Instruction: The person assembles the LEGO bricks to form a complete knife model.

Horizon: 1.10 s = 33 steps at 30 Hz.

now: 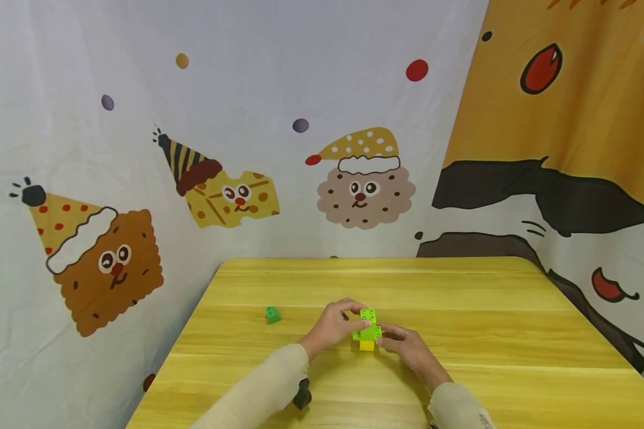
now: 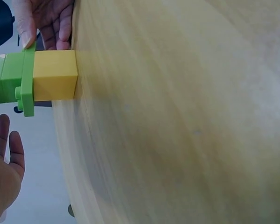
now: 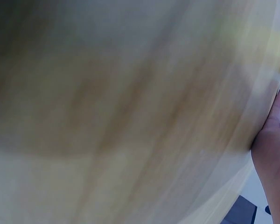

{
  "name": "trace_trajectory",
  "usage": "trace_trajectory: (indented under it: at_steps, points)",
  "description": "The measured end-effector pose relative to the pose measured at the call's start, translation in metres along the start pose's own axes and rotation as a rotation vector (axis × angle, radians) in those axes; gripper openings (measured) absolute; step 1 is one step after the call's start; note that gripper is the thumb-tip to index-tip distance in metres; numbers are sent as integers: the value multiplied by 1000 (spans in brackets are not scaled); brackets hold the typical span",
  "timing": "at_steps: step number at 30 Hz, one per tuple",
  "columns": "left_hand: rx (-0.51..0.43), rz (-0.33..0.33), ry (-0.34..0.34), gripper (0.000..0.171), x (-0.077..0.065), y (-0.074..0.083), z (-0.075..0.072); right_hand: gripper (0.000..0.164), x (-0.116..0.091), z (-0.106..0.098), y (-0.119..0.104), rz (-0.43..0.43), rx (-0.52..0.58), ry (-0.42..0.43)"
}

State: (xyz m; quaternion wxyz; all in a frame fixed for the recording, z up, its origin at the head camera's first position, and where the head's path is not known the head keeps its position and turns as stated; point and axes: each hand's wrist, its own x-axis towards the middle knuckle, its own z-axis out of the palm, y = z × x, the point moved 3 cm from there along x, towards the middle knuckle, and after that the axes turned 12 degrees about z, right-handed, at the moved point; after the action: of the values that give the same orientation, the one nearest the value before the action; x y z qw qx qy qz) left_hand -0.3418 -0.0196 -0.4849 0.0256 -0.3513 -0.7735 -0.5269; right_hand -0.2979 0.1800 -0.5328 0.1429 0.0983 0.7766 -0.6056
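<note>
A stack of toy building bricks [image 1: 368, 331] stands on the wooden table. Its bottom is a yellow brick [image 2: 55, 74]; above that comes a flat light green brick [image 2: 28, 81] that juts out at the sides, topped by narrower light green bricks [image 2: 4, 77]. From the left, my left hand [image 1: 334, 326] grips the upper green part, thumb in front and fingers behind. On the other side, my right hand [image 1: 409, 347] pinches the jutting end of the flat brick with thumb and forefinger. In the right wrist view the right hand [image 3: 275, 147] shows only at the edge.
A darker green brick [image 1: 272, 315] lies apart on the left of the table [image 1: 494, 310]. By the left sleeve sits a small black object [image 1: 302, 394]. A curtain [image 1: 279, 71] with cartoon prints hangs behind the table's back edge.
</note>
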Motion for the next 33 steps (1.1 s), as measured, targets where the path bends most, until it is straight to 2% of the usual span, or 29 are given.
trace_trajectory:
  at_steps: [6, 11, 27, 33]
  points:
    - [-26, 6, 4, 29, -1, -2, 2, 52, -2, -1, 0, -1, -15, 28]
    - [-36, -5, 10, 31, -3, -2, 3, 52, 0, -1, 2, -4, -2, 10]
    - [-44, -31, 41, 33, -7, -4, 3, 50, 0, 0, 0, -10, 11, 32]
    - [-27, -42, 19, 33, -8, -5, 2, 49, -1, -1, 0, -8, 18, 26]
